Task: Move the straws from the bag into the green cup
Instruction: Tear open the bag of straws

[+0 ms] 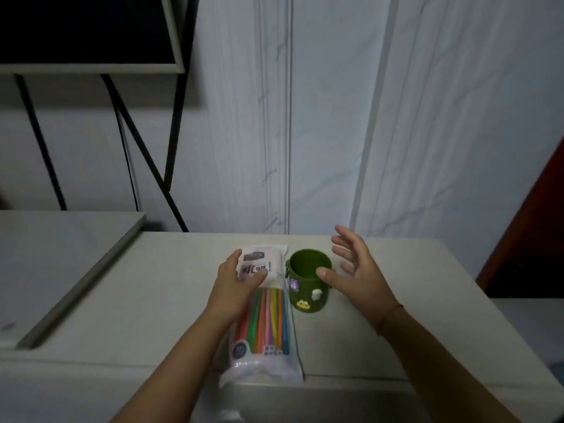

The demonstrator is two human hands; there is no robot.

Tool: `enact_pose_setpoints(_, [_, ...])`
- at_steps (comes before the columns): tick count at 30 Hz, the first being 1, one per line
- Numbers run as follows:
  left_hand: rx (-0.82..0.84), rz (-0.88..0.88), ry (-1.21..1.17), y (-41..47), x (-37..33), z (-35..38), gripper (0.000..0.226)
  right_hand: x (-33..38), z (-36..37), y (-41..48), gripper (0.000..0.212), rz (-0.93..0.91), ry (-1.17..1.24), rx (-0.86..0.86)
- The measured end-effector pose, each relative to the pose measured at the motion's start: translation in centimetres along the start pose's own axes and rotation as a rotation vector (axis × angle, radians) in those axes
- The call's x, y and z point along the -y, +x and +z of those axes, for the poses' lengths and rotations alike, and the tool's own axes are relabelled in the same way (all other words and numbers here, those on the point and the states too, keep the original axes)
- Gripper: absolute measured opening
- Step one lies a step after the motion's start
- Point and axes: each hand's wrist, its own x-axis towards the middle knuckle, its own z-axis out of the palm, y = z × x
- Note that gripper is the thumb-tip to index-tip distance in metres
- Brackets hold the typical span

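While your left grip [236,277] closes around the upper end of the bag [268,366], thumb on its far left edge and fingers curled over the white printed label, your right grip [355,270] is released, with the fingers spread and nothing in it. That right grip hovers at the right side of the green cup [308,296]; the thumb tip overlaps the cup's rim from this view, though you cannot tell whether it touches. A thin band circles the right wrist.

The straws [267,319] are all inside the clear bag, a bundle of orange, pink, yellow, green and blue lying lengthwise. The bag lies on the pale worktop [171,300], with its near end reaching over the front edge above a grey metal basin [320,403]. The cup stands upright just to the right of the bag, its mouth open and cartoon stickers on its wall.

Farther left, a raised pale slab [61,254] sits on the worktop, and a black metal frame [174,141] stands against the marbled wall [335,117].
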Motion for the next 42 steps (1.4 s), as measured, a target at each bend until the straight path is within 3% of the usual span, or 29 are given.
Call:
enact_pose_setpoints(4, [0.025, -0.103, 0.022, -1.1, 1.4, 0.7, 0.081, -0.7, 1.7, -1.8, 0.076, -0.001, -0.012, -0.016])
enact_pose_setpoints(9, [-0.004, -0.175, 0.126, -0.5, 2.3, 1.8, 0.107, -1.6, 2.2, -0.8, 0.084, -0.045, -0.242, -0.036])
enact_pose_setpoints(12, [-0.02, -0.202, 0.112, -0.5, 1.9, 2.0, 0.093, -2.3, 3.0, -0.3, 0.083, -0.048, -0.316, -0.048])
enact_pose_setpoints(17, [-0.022, -0.241, 0.064, -0.3, 2.0, 2.1, 0.093, -3.4, 3.0, 0.4, 0.07, -0.094, -0.393, -0.043])
enact_pose_setpoints(23, [-0.038, -0.327, -0.193, -0.8, 1.3, 1.4, 0.05, -3.3, 3.0, 0.7, 0.067, -0.108, -0.412, -0.058])
enact_pose_setpoints(27, [-0.189, -0.206, -0.414, -2.1, -0.3, -0.1, 0.035, -1.5, 3.3, 0.6, 0.07, -0.129, -0.444, -0.091])
enact_pose_setpoints(31, [-0.278, -0.029, -0.503, -3.9, -1.9, -1.3, 0.031, 1.9, 5.0, -0.3, 0.057, -0.258, -0.403, -0.09])
enact_pose_setpoints(36, [-0.282, 0.162, -0.538, -6.0, -4.5, -2.2, 0.033, 5.2, 7.6, -1.8, 0.046, -0.295, -0.222, 0.078])
enact_pose_setpoints(42, [-0.269, 0.32, -0.58, -8.1, -7.8, -3.9, 0.034, 8.8, 7.7, -2.0, 0.034, -0.328, -0.025, 0.084])
